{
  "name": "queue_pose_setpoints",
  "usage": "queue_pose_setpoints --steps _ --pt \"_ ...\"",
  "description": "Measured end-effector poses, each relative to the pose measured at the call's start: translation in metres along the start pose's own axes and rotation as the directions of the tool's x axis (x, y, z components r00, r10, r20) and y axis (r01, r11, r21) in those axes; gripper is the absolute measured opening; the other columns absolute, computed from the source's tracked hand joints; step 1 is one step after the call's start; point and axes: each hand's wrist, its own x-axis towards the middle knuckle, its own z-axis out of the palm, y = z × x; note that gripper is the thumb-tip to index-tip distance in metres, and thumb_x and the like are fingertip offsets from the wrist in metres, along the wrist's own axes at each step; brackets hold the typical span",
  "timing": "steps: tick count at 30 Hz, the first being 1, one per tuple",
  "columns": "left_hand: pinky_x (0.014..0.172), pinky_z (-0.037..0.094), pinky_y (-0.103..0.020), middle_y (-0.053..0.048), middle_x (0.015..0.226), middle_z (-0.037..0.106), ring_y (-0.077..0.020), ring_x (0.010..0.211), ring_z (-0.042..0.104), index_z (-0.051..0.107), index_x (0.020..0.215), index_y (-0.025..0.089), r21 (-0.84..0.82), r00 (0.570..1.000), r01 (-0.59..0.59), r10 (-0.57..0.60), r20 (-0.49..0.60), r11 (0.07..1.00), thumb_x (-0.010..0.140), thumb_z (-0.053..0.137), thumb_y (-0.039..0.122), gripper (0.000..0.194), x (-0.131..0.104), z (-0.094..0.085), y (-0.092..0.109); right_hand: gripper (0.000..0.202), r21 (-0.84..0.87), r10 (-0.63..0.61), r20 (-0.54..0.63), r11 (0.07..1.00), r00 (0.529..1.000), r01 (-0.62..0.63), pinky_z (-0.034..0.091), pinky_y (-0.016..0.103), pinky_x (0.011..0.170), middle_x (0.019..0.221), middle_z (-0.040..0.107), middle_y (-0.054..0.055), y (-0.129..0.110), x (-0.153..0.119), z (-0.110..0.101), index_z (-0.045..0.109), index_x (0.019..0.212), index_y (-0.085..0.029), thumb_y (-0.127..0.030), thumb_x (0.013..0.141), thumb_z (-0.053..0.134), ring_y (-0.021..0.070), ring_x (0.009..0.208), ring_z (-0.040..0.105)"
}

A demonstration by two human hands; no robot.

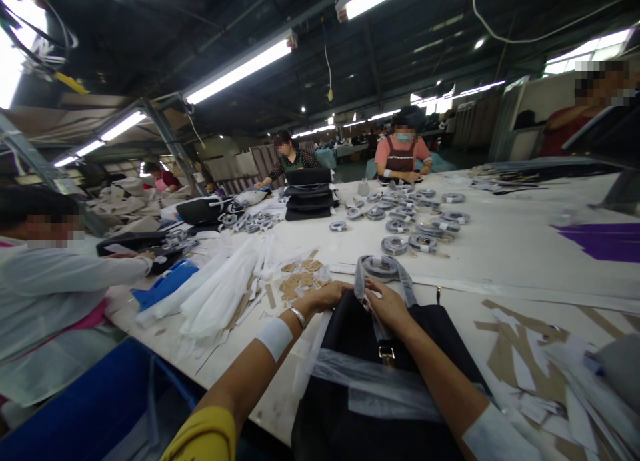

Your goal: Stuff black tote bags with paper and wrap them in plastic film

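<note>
A black bag [350, 398] with a gold buckle lies on the table edge before me, with a band of clear plastic film [380, 381] across its front. Its handle [406, 284] arches up at the top in pale, see-through wrapping. My right hand [387, 304] is closed, pinching the handle's wrapped left side near its base. My left hand [334, 293] is closed at the bag's top edge against the same base; its fingertips are partly hidden. Just behind the handle sits a coiled, wrapped strap [380, 266].
Several coiled straps [395, 246] lie ahead. Brown paper scraps [300, 278] and white film sheets [220, 281] are to the left, more paper strips [520, 348] to the right. A stack of black bags [310, 204] stands farther back. Co-workers sit around the table; a blue bin [95, 408] is lower left.
</note>
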Motion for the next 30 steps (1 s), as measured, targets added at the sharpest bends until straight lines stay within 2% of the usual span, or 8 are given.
queue_pose_setpoints --steps 6,12,16,18,20,25,27,30 --pt "0.084 0.05 -0.036 -0.007 0.088 0.074 -0.0212 0.081 0.063 0.074 0.102 0.012 -0.142 1.0 -0.015 0.017 0.008 0.99 0.074 0.07 0.027 0.032 0.0 0.006 0.001 0.039 0.026 0.007 -0.043 1.0 0.999 -0.006 0.055 0.032 0.071 0.112 0.072 0.008 -0.003 -0.001 0.0 0.065 0.123 -0.019 -0.03 0.086 0.055 0.0157 0.057 0.067" --pt "0.093 0.047 -0.035 -0.004 0.096 0.073 -0.0197 0.092 0.063 0.074 0.105 0.017 -0.298 0.999 -0.022 0.012 -0.033 0.954 0.073 0.074 0.021 0.032 -0.016 -0.001 -0.005 0.039 0.121 0.01 -0.098 0.993 0.995 0.002 0.052 0.039 0.088 0.105 0.074 0.008 -0.003 -0.002 -0.005 0.073 0.112 -0.02 -0.04 0.08 0.063 0.0233 0.081 0.07" --pt "0.092 0.049 -0.034 -0.006 0.094 0.07 -0.0182 0.092 0.063 0.071 0.113 0.017 -0.436 0.992 -0.012 -0.046 -0.121 0.9 0.08 0.074 0.03 0.035 -0.04 -0.014 -0.014 0.033 0.3 0.031 0.004 0.953 1.0 -0.03 0.055 0.037 0.081 0.096 0.076 0.008 -0.001 -0.003 -0.003 0.076 0.101 -0.02 -0.041 0.078 0.065 0.0247 0.087 0.07" --pt "0.094 0.05 -0.035 -0.006 0.091 0.068 -0.017 0.091 0.064 0.068 0.117 0.017 -0.516 0.979 -0.046 -0.065 -0.194 0.855 0.082 0.074 0.037 0.04 -0.05 -0.019 -0.018 0.034 0.407 0.033 0.087 0.911 0.996 -0.066 0.058 0.037 0.076 0.089 0.076 0.009 -0.003 -0.004 -0.001 0.075 0.099 -0.018 -0.041 0.076 0.066 0.0243 0.082 0.071" --pt "0.098 0.049 -0.036 -0.006 0.091 0.067 -0.0164 0.092 0.065 0.067 0.117 0.017 -0.585 0.961 -0.107 -0.068 -0.269 0.804 0.084 0.073 0.041 0.041 -0.058 -0.021 -0.021 0.035 0.501 0.013 0.168 0.86 0.986 -0.096 0.059 0.038 0.079 0.088 0.076 0.01 -0.007 -0.006 0.0 0.075 0.098 -0.015 -0.04 0.073 0.068 0.0247 0.083 0.072" --pt "0.098 0.05 -0.032 -0.007 0.111 0.067 -0.0138 0.094 0.066 0.062 0.126 0.023 -0.658 0.924 -0.236 -0.043 -0.379 0.715 0.081 0.077 0.032 0.049 -0.057 -0.016 -0.021 0.048 0.648 -0.108 0.243 0.757 0.964 -0.079 0.05 0.037 0.103 0.119 0.07 0.011 -0.022 -0.012 -0.001 0.072 0.107 -0.018 -0.035 0.063 0.077 0.0257 0.115 0.064" --pt "0.094 0.052 -0.031 -0.008 0.123 0.065 -0.013 0.092 0.066 0.057 0.133 0.026 -0.656 0.919 -0.259 -0.029 -0.394 0.709 0.078 0.079 0.027 0.059 -0.053 -0.011 -0.019 0.054 0.618 -0.132 0.201 0.786 0.971 -0.021 0.049 0.038 0.104 0.124 0.068 0.009 -0.021 -0.012 0.001 0.07 0.115 -0.019 -0.036 0.064 0.078 0.0259 0.117 0.063" --pt "0.086 0.054 -0.032 -0.013 0.135 0.059 -0.0153 0.09 0.067 0.053 0.139 0.026 -0.629 0.917 -0.274 0.001 -0.398 0.727 0.077 0.081 0.028 0.068 -0.048 -0.003 -0.014 0.052 0.488 -0.13 0.104 0.87 0.986 0.063 0.054 0.043 0.096 0.114 0.073 0.009 -0.012 -0.008 0.004 0.072 0.114 -0.018 -0.04 0.067 0.078 0.0277 0.103 0.069"
